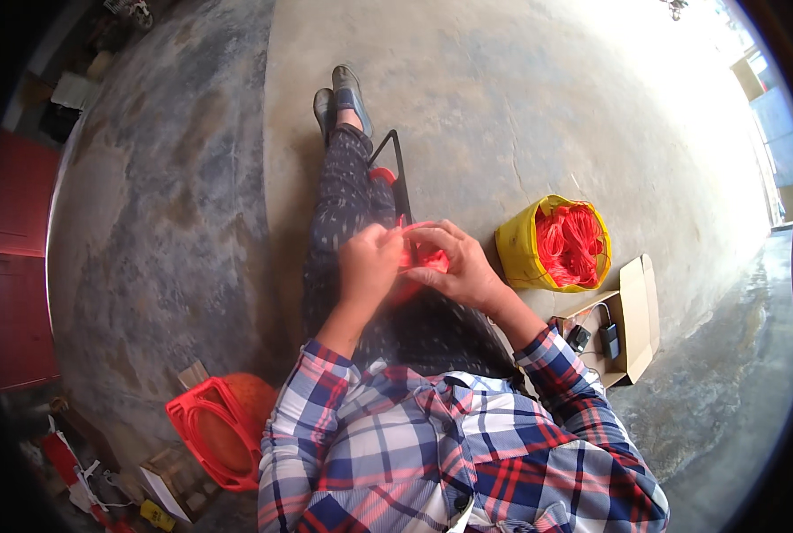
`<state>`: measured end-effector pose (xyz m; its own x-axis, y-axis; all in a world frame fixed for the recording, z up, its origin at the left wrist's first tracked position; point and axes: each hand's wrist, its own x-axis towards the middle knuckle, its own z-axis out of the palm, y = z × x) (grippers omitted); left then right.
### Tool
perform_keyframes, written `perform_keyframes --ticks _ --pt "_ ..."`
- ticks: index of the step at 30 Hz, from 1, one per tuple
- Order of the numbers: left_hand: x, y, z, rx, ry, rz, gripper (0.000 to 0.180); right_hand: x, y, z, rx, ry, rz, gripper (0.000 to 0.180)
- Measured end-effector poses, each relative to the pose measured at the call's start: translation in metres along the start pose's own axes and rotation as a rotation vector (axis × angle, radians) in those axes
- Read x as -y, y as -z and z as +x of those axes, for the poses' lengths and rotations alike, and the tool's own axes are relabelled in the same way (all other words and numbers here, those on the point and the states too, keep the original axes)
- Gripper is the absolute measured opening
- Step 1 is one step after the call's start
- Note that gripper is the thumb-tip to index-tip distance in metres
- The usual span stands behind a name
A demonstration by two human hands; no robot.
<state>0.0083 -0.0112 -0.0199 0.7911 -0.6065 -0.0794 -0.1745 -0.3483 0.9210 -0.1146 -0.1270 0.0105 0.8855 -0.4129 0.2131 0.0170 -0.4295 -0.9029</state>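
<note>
Above my lap, my left hand (368, 264) is closed, its fingertips pinched at one end of a bright red strand of cord (411, 228). My right hand (464, 274) curls its thumb and fingers around a loose red bundle of the same cord (433, 258). The two hands are close together, with the strand running between them. Motion blur and the fingers hide its exact course. Just beyond them a thin black metal frame (402, 169) rises by my legs, with a round red piece (382, 174) beside it.
To the right, a yellow bucket (516, 244) holds heaped red cord. An open cardboard box (636, 306) with black devices and a cable sits nearer me. At lower left lie a red plastic object (214, 433) and assorted clutter. Red cabinets (14, 258) line the far left.
</note>
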Motion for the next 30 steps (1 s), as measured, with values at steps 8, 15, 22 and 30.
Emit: perform_keyframes --ticks 8,15,22,30 --pt "-0.036 0.006 -0.002 0.333 0.519 -0.752 0.023 -0.001 0.034 0.003 -0.202 -0.348 0.634 0.020" --pt "-0.012 -0.012 -0.004 0.365 0.656 -0.700 0.029 0.034 0.126 -0.026 -0.447 -0.219 1.412 0.030" --pt "-0.004 -0.011 0.003 0.384 0.932 -0.618 0.051 0.084 0.132 -0.115 -0.316 -0.516 0.771 0.039" --pt "-0.013 -0.022 -0.036 0.003 -0.361 0.109 0.033 -0.014 0.120 -0.121 -0.571 -0.455 1.078 0.035"
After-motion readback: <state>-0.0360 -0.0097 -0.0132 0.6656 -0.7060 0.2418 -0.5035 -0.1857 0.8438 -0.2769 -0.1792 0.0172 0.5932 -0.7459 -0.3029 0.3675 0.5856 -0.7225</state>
